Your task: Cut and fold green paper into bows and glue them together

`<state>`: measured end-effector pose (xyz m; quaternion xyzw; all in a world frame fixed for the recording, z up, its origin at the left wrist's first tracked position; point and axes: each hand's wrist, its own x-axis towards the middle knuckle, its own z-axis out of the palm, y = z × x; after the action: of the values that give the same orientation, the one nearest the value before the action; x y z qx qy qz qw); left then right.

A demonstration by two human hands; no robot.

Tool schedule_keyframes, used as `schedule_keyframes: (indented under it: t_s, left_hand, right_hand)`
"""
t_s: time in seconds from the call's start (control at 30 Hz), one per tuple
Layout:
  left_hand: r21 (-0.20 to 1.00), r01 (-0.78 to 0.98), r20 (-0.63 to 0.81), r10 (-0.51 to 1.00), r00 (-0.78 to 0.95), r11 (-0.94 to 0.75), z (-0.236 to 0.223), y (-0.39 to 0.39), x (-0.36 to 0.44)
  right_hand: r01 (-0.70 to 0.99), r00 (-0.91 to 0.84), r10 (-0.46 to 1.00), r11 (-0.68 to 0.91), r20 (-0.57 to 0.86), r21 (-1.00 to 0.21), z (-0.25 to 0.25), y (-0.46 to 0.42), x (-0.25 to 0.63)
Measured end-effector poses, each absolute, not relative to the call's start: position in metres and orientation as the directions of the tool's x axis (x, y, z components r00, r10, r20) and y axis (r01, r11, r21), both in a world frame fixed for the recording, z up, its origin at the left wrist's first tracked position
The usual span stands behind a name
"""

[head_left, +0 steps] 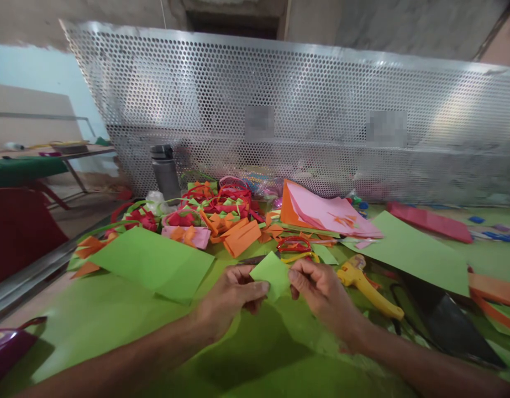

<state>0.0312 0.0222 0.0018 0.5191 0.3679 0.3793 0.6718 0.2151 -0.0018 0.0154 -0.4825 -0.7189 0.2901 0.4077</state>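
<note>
left hand [234, 293]: fingers gripped green square [273, 273] | right hand [321, 290]: fingers pinched its right corner | scissors [294, 244] lay beyond | glue gun [374, 294] lay near right hand

Clock taken about the view's centre. 12: perforated metal screen [304, 94], upright, bare wall [371, 27] above it. Just past 9: grey bottle [166, 177], dark lid [161, 151], standing near the screen. 9, far edge: side table [78, 157], green cloth [26, 170] along it; red chair-like form [20, 237] below. 8: purple object [8, 348], cropped, identity unclear. 4: dark flat panel [449, 320], lying. 3: small blue piece [476, 219].
</note>
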Motion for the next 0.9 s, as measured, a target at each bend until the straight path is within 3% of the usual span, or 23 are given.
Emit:
schedule_keyframes:
  t_s: [0.13,0.2,0.27,0.37,0.43,0.53,0.6,0.67,0.8,0.87,0.9]
  left_hand:
    - [0.993,-0.083,-0.046,0.910,0.412,0.088,0.005,0.020,0.031]
    - [0.997,0.026,0.066,0.935,0.348,-0.079,0.009,0.019,0.030]
    - [0.920,0.190,0.280,0.914,0.295,-0.343,0.013,0.019,0.028]
    - [0.566,0.331,0.665,0.655,0.358,-0.755,0.015,0.023,0.022]
    - [0.286,0.356,0.788,0.430,0.442,-0.890,0.015,0.027,0.017]
    - [0.011,0.405,0.810,0.245,0.533,-0.914,0.015,0.032,0.011]
    - [-0.095,0.421,0.796,0.185,0.576,-0.902,0.016,0.033,0.009]
    - [-0.178,0.427,0.771,0.144,0.620,-0.886,0.018,0.033,0.009]
    - [-0.212,0.427,0.737,0.144,0.661,-0.879,0.018,0.032,0.011]
    - [-0.043,0.447,0.768,0.257,0.587,-0.893,0.017,0.032,0.015]
    - [0.118,0.456,0.770,0.371,0.519,-0.882,0.017,0.032,0.016]
  right_hand:
    - [0.474,-0.203,0.929,0.370,0.309,-0.799,0.014,0.000,0.217]
    - [0.474,-0.208,0.928,0.371,0.308,-0.798,0.013,0.001,0.217]
    - [0.458,-0.220,0.925,0.377,0.309,-0.805,0.013,0.002,0.218]
    - [0.348,-0.227,0.935,0.340,0.273,-0.874,0.013,0.004,0.217]
    - [0.241,-0.232,0.952,0.257,0.202,-0.936,0.014,0.004,0.216]
    - [0.028,-0.244,0.964,0.111,0.101,-0.993,0.014,0.003,0.214]
    - [-0.088,-0.265,0.962,0.042,0.064,-0.995,0.014,0.002,0.213]
    - [-0.097,-0.284,0.958,0.004,0.031,-0.995,0.015,0.001,0.212]
    - [0.011,-0.261,0.965,-0.036,-0.037,-0.999,0.022,0.000,0.211]
    - [0.077,-0.223,0.974,-0.008,-0.025,-0.997,0.026,0.000,0.211]
    - [0.110,-0.201,0.979,0.018,-0.004,-0.994,0.027,-0.001,0.211]
